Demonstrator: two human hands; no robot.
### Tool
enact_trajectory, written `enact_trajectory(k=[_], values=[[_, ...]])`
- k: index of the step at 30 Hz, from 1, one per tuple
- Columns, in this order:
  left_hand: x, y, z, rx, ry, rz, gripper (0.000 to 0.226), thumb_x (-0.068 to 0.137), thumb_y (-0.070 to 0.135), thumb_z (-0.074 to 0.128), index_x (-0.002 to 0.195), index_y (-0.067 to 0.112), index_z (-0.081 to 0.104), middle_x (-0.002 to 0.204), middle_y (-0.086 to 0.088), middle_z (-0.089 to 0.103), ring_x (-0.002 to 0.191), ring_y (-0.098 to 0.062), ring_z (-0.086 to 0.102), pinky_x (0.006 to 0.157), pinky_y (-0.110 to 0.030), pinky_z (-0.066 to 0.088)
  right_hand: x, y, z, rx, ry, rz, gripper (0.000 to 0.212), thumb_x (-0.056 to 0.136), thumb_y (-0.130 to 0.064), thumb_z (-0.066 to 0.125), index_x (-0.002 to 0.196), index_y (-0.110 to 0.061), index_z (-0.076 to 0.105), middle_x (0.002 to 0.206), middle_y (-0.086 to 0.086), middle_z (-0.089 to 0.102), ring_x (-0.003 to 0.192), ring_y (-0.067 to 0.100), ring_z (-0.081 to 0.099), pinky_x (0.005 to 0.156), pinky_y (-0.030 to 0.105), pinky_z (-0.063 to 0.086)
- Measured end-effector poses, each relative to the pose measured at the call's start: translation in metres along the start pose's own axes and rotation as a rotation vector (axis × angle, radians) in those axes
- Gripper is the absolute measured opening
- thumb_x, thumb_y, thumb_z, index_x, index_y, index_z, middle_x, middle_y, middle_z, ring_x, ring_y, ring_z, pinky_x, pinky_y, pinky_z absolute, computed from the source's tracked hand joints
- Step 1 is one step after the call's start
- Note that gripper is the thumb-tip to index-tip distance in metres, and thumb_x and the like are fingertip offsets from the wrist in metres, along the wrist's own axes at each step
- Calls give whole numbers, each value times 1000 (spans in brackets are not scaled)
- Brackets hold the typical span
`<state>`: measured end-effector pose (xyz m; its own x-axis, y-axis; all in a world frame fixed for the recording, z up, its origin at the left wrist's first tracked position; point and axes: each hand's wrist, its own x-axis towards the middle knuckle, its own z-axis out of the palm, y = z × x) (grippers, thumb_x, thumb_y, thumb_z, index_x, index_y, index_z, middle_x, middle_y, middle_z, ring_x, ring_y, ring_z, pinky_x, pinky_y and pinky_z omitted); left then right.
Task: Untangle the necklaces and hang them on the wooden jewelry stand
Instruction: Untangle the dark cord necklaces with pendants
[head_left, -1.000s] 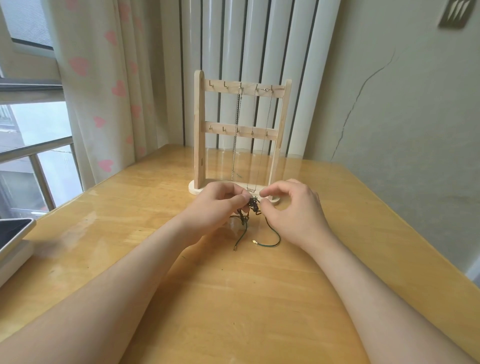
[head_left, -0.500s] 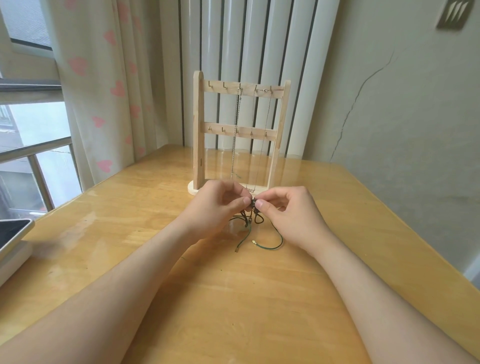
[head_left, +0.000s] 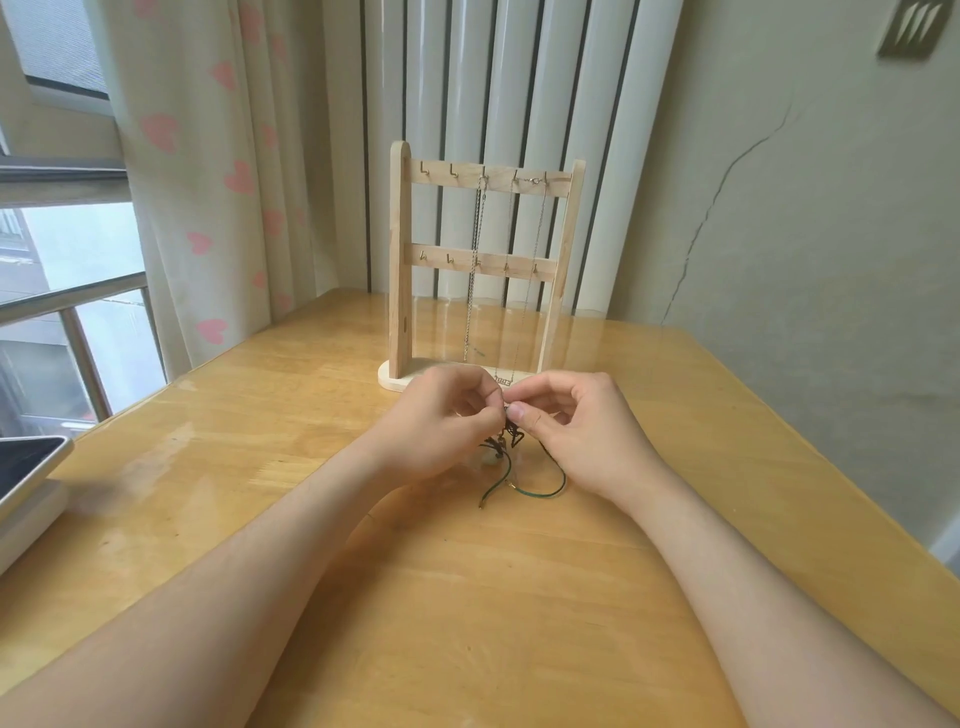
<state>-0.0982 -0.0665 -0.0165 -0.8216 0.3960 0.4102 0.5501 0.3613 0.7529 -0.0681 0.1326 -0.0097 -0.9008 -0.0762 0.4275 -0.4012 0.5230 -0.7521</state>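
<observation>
Two hands meet just in front of the base of the wooden jewelry stand (head_left: 399, 270), and both are working on the same knot. Your left hand (head_left: 441, 415) has its fingers curled in, thumb and forefinger pinching the top of the tangled necklaces (head_left: 511, 439). Your right hand (head_left: 582, 431) pinches it from the other side, thumb tip toward you, and its fingertips almost touch those of the left.

The tangle is a small dark bunch of cords that hangs from your pinch down to the desk (head_left: 467, 597), between your two wrists. A pale bead (head_left: 491, 457) sits at its lower left edge. From the bunch a green cord (head_left: 545, 491) curves out over the desk beneath your right hand, and one loose end points toward you.

The stand is upright on the far part of the desk, just beyond your knuckles. It has two crossbars, each with a row of small hooks. A thicker chain (head_left: 475, 291) hangs from the middle hook of the upper bar, down past the lower bar. A finer chain (head_left: 537, 244) hangs from the hooks to its right, and its small pendant lies near the base, just above your fingertips.

To the left you have a curtain (head_left: 208, 156) with pink hearts and a window (head_left: 62, 249). A flat device (head_left: 26, 467) with a dark screen lies at the desk's left edge. A crack runs down the wall (head_left: 805, 260) on the right.
</observation>
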Motion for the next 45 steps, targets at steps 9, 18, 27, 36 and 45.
enact_trajectory(k=[9,18,27,36,45], values=[[1,2,-4,59,-21,97,14,107,21,65,94,17,71,84,18,67,73,-1,57,69,-15,44,-4,-4,-3,104,0,81,6,97,-22,78,98,-19,83,77,-1,80,73,3,74,69,10,52],[6,6,1,-383,177,-208,23,113,26,47,98,15,62,87,8,74,86,-10,68,89,-35,52,-1,-9,2,204,20,297,14,95,-19,68,88,-11,77,67,3,73,65,11,62,74,29,47],[0,10,-1,-339,10,-201,31,105,41,66,112,12,75,84,6,66,80,-11,57,77,-29,45,-3,-13,2,231,6,245,16,96,-20,69,83,-14,74,57,3,62,61,16,65,80,39,49],[5,8,-1,-359,211,-201,20,112,29,54,100,17,65,81,6,72,79,-10,62,83,-31,49,-4,-15,2,210,-24,216,17,96,-17,66,80,-14,72,58,6,64,61,19,62,79,48,52],[10,9,-4,-996,344,-404,34,118,13,30,96,3,55,91,-11,82,71,-19,75,95,-44,60,-4,-10,3,167,-49,256,16,93,-17,64,78,-14,69,57,6,65,63,19,64,82,40,53]])
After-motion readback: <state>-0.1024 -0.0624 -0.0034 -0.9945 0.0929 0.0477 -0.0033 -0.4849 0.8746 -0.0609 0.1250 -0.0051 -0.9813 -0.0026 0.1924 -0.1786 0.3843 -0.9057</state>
